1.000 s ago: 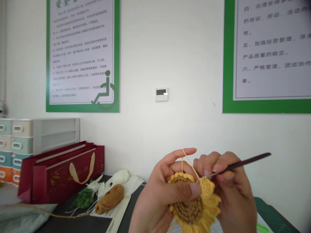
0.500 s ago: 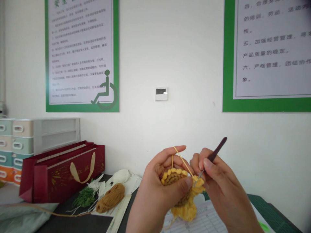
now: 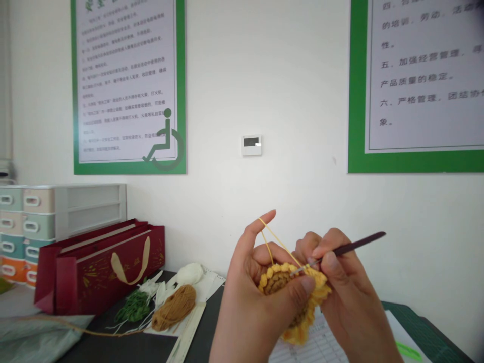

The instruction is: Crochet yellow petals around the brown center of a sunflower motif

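Observation:
My left hand (image 3: 260,287) grips a round crochet piece (image 3: 278,283) with a brown centre and a yellow ruffled edge, its thumb pressed across the front. Yellow yarn (image 3: 279,241) loops over the raised left index finger and runs down to the edge of the piece. In my right hand (image 3: 344,282) is a crochet hook (image 3: 357,245) with a dark handle, held between thumb and fingers. Its metal tip lies at the top edge of the piece, across the brown centre's rim. Fingers of both hands hide part of the work.
On the dark table at left lie a brown yarn skein (image 3: 174,307), green yarn (image 3: 133,306) and white yarn (image 3: 189,274). Behind them stand a red gift bag (image 3: 113,272) and a drawer unit (image 3: 91,206). Printed paper (image 3: 308,343) and a green cutting mat (image 3: 419,327) lie below my hands.
The hook has tilted flatter, its handle swinging right and down and its tip now pointing left over the piece. My left index finger has risen, lifting the yarn. Both hands have shifted slightly right.

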`<state>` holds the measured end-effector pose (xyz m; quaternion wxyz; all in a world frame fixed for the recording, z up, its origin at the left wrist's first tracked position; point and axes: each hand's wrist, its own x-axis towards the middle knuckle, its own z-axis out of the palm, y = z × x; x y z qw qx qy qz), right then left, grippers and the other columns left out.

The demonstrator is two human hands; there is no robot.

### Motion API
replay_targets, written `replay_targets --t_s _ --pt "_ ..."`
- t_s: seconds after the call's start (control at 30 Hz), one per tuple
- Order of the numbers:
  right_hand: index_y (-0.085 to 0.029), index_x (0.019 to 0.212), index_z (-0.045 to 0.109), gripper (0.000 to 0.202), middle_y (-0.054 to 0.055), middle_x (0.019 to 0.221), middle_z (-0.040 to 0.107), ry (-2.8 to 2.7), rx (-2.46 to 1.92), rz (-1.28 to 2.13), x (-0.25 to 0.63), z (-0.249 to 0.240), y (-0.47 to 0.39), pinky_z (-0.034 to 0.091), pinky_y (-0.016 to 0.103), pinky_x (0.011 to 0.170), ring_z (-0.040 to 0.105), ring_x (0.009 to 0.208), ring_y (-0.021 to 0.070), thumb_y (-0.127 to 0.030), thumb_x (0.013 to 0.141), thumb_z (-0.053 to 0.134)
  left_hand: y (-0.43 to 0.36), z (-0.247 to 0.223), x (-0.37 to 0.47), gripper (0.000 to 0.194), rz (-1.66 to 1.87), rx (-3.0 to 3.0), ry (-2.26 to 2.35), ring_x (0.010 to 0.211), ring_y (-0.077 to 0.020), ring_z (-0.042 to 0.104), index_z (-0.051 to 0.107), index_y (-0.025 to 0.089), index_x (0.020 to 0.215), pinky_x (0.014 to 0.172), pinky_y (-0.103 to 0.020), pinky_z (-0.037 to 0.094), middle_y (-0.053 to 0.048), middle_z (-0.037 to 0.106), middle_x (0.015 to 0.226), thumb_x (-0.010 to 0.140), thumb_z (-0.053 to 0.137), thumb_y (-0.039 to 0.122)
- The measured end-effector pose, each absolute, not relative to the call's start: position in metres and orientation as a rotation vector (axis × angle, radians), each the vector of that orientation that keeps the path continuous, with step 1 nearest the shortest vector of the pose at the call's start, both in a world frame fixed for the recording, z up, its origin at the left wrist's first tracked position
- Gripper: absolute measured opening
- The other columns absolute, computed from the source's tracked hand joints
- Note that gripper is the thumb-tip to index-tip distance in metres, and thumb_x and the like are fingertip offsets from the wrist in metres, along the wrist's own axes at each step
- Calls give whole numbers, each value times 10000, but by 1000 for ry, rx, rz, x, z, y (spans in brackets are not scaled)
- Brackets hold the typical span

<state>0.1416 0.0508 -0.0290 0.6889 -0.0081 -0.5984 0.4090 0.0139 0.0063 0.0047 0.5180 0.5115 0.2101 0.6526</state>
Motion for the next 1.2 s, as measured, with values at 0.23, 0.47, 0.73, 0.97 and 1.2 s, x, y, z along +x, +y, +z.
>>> replay_targets --t_s 0.23,0.47,0.73,0.97,1.2 --pt "-250 1024 700 205 37 892 678 -1371 -162 -66 149 -36 53 533 357 691 639 822 193 -92 927 614 4 6 22 803 1658 1178 527 597 -114 573 596 229 1379 590 -225 479 36 690 714 650 895 74" --pt "-259 1013 731 246 22 901 696 -1281 -113 -513 151 -41 54 540 405 637 640 778 205 -78 850 695 13 3 19 817 1342 1051 362 619 -127 616 672 128 1274 644 -263 502 13 703 717 518 977 74" --pt "-252 876 597 166 -26 593 490 -1135 62 640 134 -23 38 434 263 489 465 543 143 -259 1009 498 8 9 10 785 1301 1147 321 631 -119 612 695 187 1289 632 -235 487 10 703 696 562 987 134" --pt "-239 825 604 261 -27 616 469 -1291 -89 891 147 -22 39 404 238 515 395 554 125 -364 1025 490 13 4 7 480 1424 1327 433 652 -103 574 759 206 1141 621 -220 438 8 676 749 690 916 152" --pt "-246 902 651 93 1 792 585 -1454 -161 590 156 -28 48 469 237 607 550 701 135 -239 985 609 14 2 8 802 1517 1304 475 626 -103 554 563 278 1443 599 -238 451 34 634 789 722 869 107"
